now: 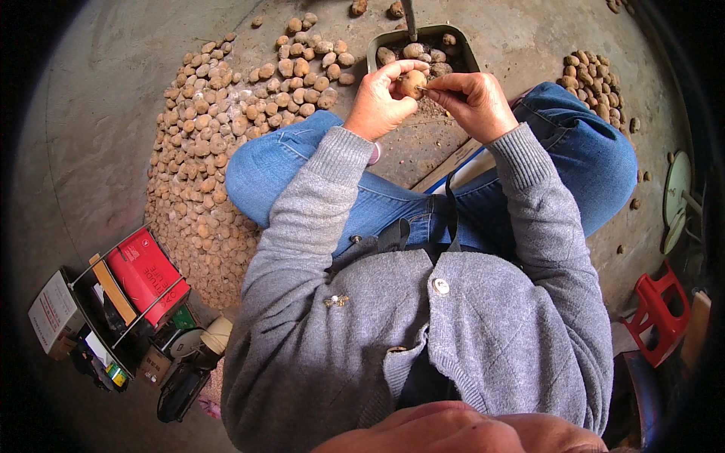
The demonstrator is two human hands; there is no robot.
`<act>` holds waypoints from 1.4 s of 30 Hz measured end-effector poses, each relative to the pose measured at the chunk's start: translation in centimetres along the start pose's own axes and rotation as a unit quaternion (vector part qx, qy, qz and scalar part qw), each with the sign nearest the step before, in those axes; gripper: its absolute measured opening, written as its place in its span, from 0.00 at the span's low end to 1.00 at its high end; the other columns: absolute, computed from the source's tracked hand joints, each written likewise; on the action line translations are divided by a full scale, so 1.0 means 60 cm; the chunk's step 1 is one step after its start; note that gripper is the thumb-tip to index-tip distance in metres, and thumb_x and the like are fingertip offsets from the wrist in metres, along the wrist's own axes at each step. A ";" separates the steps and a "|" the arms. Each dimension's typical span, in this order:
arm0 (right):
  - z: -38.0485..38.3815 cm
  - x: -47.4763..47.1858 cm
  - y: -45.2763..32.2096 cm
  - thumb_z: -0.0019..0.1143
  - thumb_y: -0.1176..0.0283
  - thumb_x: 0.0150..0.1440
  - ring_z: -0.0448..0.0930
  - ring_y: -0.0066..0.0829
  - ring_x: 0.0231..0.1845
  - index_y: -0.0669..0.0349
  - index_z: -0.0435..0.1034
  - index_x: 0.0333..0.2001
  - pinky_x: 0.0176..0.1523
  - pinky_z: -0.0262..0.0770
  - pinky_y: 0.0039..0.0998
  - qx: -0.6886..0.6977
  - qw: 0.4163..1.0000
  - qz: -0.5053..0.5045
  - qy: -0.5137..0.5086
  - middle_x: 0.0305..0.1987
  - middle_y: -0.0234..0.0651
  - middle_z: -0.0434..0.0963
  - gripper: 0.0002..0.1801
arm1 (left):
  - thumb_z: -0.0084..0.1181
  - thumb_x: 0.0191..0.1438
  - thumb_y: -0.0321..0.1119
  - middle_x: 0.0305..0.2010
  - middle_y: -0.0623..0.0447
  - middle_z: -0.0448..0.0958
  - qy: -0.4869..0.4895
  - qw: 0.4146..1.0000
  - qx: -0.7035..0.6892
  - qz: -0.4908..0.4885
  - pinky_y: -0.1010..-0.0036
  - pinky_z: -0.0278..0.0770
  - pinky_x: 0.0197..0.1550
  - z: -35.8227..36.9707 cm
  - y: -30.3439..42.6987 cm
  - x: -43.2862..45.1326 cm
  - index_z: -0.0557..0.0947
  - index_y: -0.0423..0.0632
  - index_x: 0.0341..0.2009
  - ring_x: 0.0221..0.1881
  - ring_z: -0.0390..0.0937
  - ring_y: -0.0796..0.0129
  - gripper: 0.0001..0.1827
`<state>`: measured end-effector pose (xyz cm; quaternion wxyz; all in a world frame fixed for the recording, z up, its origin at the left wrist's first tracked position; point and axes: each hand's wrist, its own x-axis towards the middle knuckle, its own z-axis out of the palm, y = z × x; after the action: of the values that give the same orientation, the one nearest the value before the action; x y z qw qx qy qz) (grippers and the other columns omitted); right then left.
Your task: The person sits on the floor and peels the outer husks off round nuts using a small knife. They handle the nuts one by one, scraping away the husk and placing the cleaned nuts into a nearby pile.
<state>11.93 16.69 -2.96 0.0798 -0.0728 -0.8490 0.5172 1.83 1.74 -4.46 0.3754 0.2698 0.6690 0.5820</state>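
My left hand (380,101) holds a round potato (413,84) between thumb and fingers, just over the near edge of a dustpan-like container (463,41). At the potato's right side, my right hand (474,102) pinches something small and thin, its tip against the skin; whether it is a small blade or another tool I cannot tell. Several potatoes (413,51) and dark soil lie in the container, and a handle (409,20) rises from its far side.
A large heap of potatoes (209,130) covers the floor at left. A smaller pile (593,85) lies at right. A flat cardboard piece (453,164) is between my legs. A red plastic stool (660,311) and a rack with a red box (144,272) stand at the sides.
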 end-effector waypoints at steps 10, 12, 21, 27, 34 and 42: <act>0.003 -0.001 0.000 0.59 0.75 0.45 0.80 0.33 0.26 0.64 0.75 0.32 0.31 0.76 0.27 -0.014 1.000 -0.003 0.007 0.27 0.44 0.78 0.08 | 0.46 0.38 0.15 0.44 0.53 0.72 0.000 1.000 -0.002 -0.006 0.79 0.69 0.49 0.001 0.000 0.001 0.71 0.40 0.48 0.45 0.71 0.73 0.27; 0.003 0.000 -0.001 0.59 0.74 0.45 0.80 0.33 0.26 0.64 0.75 0.32 0.31 0.76 0.28 -0.017 1.000 -0.003 0.006 0.26 0.44 0.78 0.08 | 0.46 0.38 0.15 0.44 0.53 0.72 -0.002 1.000 -0.009 -0.001 0.79 0.69 0.49 0.001 0.000 0.001 0.71 0.40 0.48 0.45 0.71 0.73 0.27; 0.003 -0.001 -0.002 0.58 0.73 0.46 0.80 0.34 0.26 0.64 0.75 0.33 0.31 0.76 0.28 -0.037 0.999 0.001 0.004 0.27 0.44 0.78 0.09 | 0.45 0.38 0.15 0.45 0.53 0.72 -0.002 1.000 -0.027 -0.002 0.78 0.69 0.49 0.003 -0.002 0.002 0.71 0.39 0.48 0.45 0.70 0.73 0.26; 0.003 -0.001 -0.003 0.58 0.73 0.46 0.80 0.34 0.26 0.64 0.75 0.32 0.31 0.76 0.28 -0.043 0.999 -0.010 0.008 0.27 0.44 0.78 0.09 | 0.45 0.38 0.15 0.44 0.53 0.72 0.001 1.000 -0.023 -0.007 0.79 0.69 0.49 0.004 0.001 0.001 0.70 0.39 0.48 0.45 0.70 0.74 0.26; 0.003 -0.001 -0.006 0.58 0.73 0.46 0.80 0.35 0.26 0.65 0.75 0.32 0.31 0.76 0.28 -0.043 0.999 0.000 0.008 0.26 0.44 0.78 0.09 | 0.45 0.38 0.14 0.45 0.52 0.71 -0.003 1.000 -0.027 -0.001 0.78 0.69 0.50 0.004 -0.002 0.002 0.70 0.39 0.49 0.46 0.70 0.72 0.27; 0.003 0.000 -0.003 0.58 0.72 0.46 0.80 0.35 0.26 0.65 0.75 0.32 0.31 0.76 0.28 -0.041 0.999 -0.006 0.019 0.26 0.45 0.77 0.09 | 0.44 0.39 0.15 0.47 0.51 0.70 -0.015 0.999 -0.035 0.002 0.77 0.68 0.51 0.004 0.000 0.001 0.68 0.39 0.51 0.48 0.69 0.71 0.28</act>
<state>11.90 16.49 -2.90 0.0959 -0.0805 -0.8683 0.4799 1.99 1.93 -4.48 0.3930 0.2665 0.6419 0.6021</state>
